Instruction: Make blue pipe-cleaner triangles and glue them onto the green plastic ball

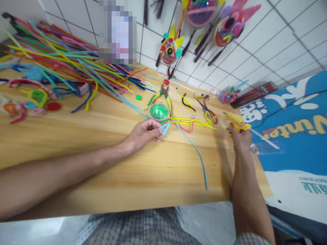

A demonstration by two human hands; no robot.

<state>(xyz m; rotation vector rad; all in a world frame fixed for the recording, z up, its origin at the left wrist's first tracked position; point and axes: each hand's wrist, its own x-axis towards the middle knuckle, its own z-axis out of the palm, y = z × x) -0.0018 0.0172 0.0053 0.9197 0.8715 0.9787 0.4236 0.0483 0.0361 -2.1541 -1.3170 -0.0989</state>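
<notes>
My left hand [150,131] pinches a small light blue loop [166,128] of bent pipe cleaner between thumb and fingers, at the middle of the table. Just beyond it lies a shiny green dome [158,111] with a pink rim, between the green and yellow handles of pliers [165,90]. Yellow pipe cleaners [196,121] extend to the right of the dome. A long light blue pipe cleaner [199,153] curves toward the table's front edge. At the right, my right hand [240,134] is wrapped round a yellow glue gun [235,120] with a white stick at its rear.
Many coloured pipe cleaners [76,64] are piled at the back left. Finished coloured pieces [38,97] lie at the left. Decorated masks [170,51] hang against the tiled wall. A blue printed sheet [293,136] and a dark cable [281,103] lie at the right.
</notes>
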